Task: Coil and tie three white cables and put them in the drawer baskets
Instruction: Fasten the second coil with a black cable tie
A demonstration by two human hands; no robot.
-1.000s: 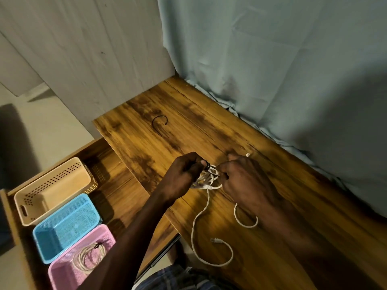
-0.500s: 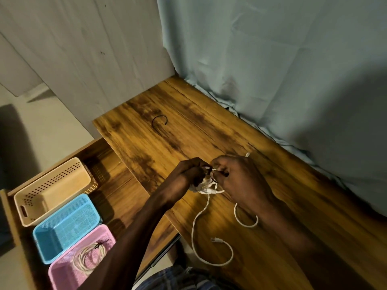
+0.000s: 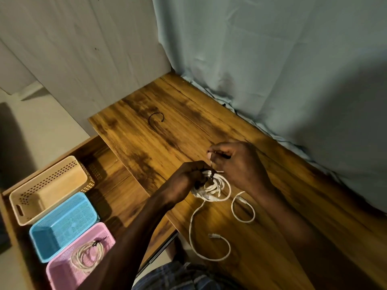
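Pale blue cloth (image 3: 282, 70) hangs behind a dark-stained wooden desk (image 3: 167, 126), and everything sits in relation to that desk. On its near half lies a coiled white cable (image 3: 213, 188). The left hand (image 3: 186, 178) has its fingers curled on the coil's left edge, pinching a thin black tie (image 3: 212, 177) there. The right hand (image 3: 236, 162), just behind the coil, pinches the tie's other end. A loose white cable (image 3: 209, 248) trails toward the desk's front edge. A spare black tie (image 3: 156, 120) lies near the desk's far corner. Left of the desk, an open drawer (image 3: 117, 185) holds beige (image 3: 48, 187), blue (image 3: 62, 225) and pink (image 3: 62, 271) baskets; the pink one contains a tied cable (image 3: 87, 255).
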